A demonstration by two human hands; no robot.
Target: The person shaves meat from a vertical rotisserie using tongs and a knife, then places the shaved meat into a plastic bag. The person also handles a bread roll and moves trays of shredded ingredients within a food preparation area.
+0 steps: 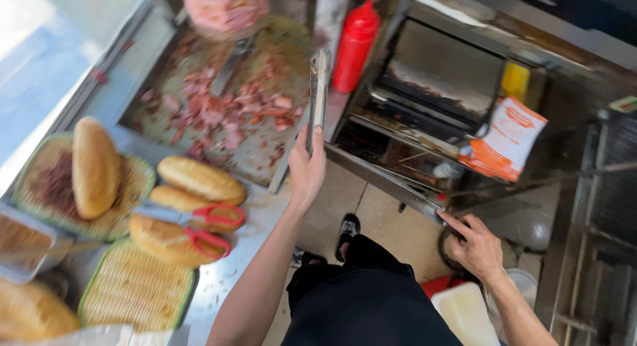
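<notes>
Left hand (306,168): closed around the lower end of metal tongs (318,94), which rose from the fist over the tray of chopped meat (219,114). Right hand (476,246): fingers gripped the grill's metal handle (424,207), well apart from the tongs.

steel counter (219,289) runs up the left of frame. on it, lower left: two green woven trays (136,289), one bare, one with a bread roll (95,165); three loose rolls (199,179) beside them, red-handled scissors (202,226) laid across. upper centre: metal tray (265,163) of chopped meat (225,114), with a red squeeze bottle (355,47) just right of it. tiled floor (385,223) is seen at centre.
</notes>
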